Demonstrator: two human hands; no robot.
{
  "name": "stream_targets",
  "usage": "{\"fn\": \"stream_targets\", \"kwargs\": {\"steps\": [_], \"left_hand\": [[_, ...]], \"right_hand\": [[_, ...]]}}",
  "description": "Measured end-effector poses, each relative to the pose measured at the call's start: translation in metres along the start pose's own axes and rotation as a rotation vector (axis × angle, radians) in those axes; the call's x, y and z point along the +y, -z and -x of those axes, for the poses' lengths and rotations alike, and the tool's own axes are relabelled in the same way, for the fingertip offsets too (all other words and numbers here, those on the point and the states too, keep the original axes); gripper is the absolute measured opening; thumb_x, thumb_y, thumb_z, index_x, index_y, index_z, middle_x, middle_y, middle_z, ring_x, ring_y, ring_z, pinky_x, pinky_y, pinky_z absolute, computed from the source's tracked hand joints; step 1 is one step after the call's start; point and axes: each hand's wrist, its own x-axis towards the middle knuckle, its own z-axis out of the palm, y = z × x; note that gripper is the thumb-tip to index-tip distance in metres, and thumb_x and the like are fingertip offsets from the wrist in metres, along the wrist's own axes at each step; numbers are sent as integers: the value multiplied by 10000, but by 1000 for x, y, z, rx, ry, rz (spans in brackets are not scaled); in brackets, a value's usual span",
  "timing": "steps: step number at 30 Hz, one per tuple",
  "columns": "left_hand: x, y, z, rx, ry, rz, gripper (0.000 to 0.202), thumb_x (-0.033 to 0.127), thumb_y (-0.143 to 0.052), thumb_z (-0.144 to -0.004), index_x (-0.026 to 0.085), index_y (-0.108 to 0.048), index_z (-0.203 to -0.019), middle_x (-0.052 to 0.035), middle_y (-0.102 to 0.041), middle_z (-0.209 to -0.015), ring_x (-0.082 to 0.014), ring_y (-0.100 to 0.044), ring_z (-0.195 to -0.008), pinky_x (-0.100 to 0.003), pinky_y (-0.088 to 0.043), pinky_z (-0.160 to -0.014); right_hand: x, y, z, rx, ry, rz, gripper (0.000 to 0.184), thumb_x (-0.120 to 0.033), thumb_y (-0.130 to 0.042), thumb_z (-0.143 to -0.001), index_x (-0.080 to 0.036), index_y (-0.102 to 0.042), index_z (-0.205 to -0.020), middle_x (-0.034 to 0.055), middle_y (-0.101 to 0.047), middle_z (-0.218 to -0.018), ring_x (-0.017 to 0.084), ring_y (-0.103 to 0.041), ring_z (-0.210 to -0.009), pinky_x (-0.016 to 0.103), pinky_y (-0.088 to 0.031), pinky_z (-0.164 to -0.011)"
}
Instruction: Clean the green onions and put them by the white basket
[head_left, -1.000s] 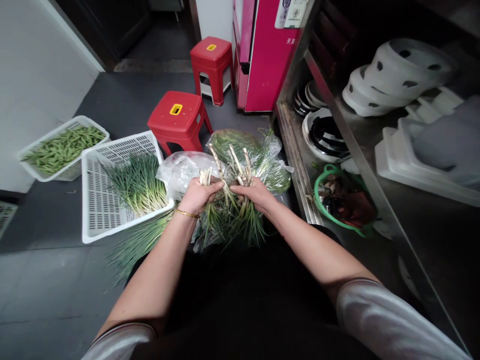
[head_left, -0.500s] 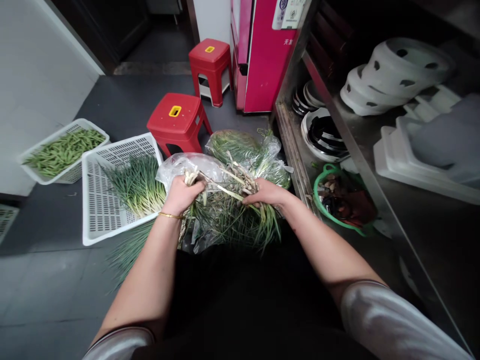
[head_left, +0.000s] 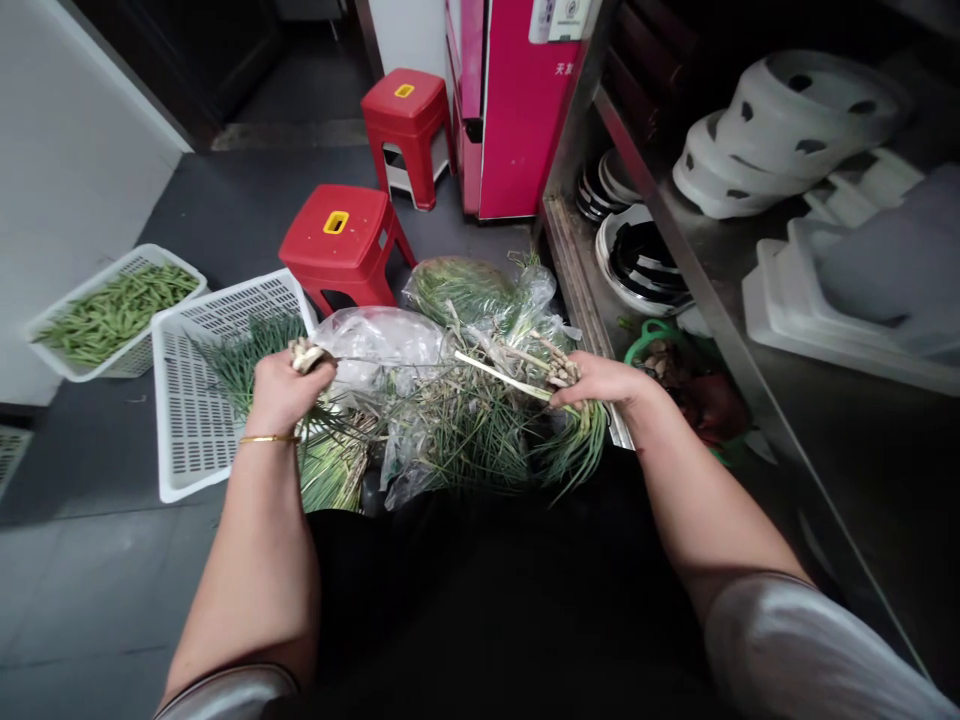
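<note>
My left hand (head_left: 283, 391) is closed round a small bunch of green chives (head_left: 330, 460), root ends up, just over the near edge of a white perforated basket (head_left: 191, 420). My right hand (head_left: 600, 382) grips a second, larger bunch of chives (head_left: 570, 440) by its rooty ends, to the right. Between the two hands lie clear plastic bags (head_left: 390, 345) with more chives (head_left: 450, 430) spilling from them. Trimmed chives (head_left: 244, 355) lie in the basket.
A second white basket (head_left: 52, 360) of green beans stands at the far left. Two red stools (head_left: 341, 235) stand on the dark floor behind the bags, with a pink cabinet (head_left: 517, 110) beyond. On the right is a steel shelf (head_left: 585, 270) with stacked dishes, a green basin (head_left: 660, 350) and white trays.
My hands held the chives together in front of me. They have pulled apart, the left going left toward the basket with a few stalks, the right going right with the rest.
</note>
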Motion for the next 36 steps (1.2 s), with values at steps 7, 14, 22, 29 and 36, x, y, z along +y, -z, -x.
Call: {"fn": "stream_targets", "kwargs": {"steps": [7,14,22,29,36], "left_hand": [[27,-48,17,-163,72,174,305,364,-791,-507,144,-594,-581,33,-472,-478,-91,-390,-455,-229,-279,-430],[55,-85,43,-406,301,823,443,326,-835,-482,172,-430,-576,106,-326,-441,-17,-243,-359,-189,-179,-365],[39,-62,45,-395,231,866,371,290,-805,-546,161,-460,-593,98,-351,-418,-22,-274,-345,-188,-180,-359],[39,-59,52,-322,253,846,401,287,-818,-510,171,-443,-589,101,-362,-417,-22,-278,-327,-199,-182,-344],[34,-54,52,-504,231,760,333,282,-821,-516,119,-613,-718,68,-440,-470,-27,-296,-356,-202,-181,-360]], "right_hand": [[-6,-39,-24,185,-24,-32,193,-229,-740,-590,-149,-567,-558,-35,-552,-446,95,-483,-404,224,-369,-440],[-18,-115,-61,183,91,-117,228,-259,-758,-561,-173,-547,-555,-49,-521,-447,97,-456,-415,232,-359,-443],[-37,-139,-77,260,107,-319,270,-337,-771,-559,-160,-605,-678,-43,-536,-510,89,-440,-428,233,-366,-443],[-41,-150,-86,291,141,-175,238,-316,-738,-603,-176,-548,-571,-33,-519,-447,100,-455,-403,232,-361,-423],[-53,-129,-73,346,204,-328,252,-320,-735,-592,-158,-543,-567,-32,-504,-451,89,-447,-393,229,-355,-407]]}}
